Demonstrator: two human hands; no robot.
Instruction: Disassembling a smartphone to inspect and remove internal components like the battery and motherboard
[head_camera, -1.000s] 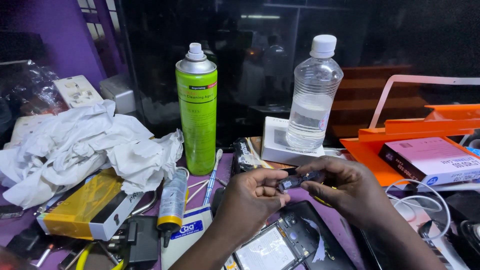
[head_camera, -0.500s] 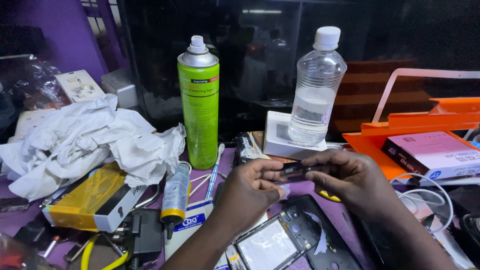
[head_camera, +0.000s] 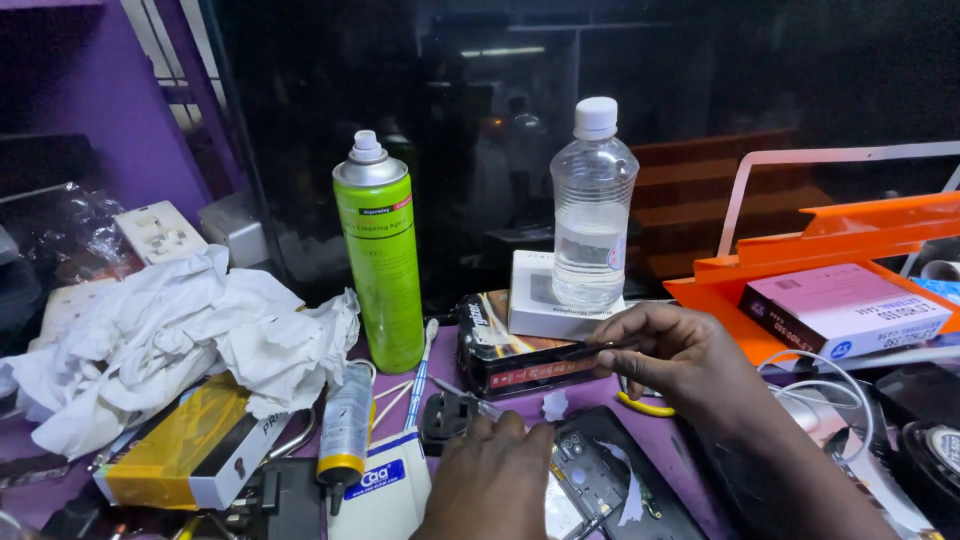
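Opened phone lies back-up on the purple bench, left hand now lowered flat beside it, right hand pinching dark tweezers alone where both gripped them before; risk: a slip could gouge exposed board or topple the water bottle.

Dim room, desk lit from front; dark window behind spray can mirrors ceiling strip light; focus sharp.
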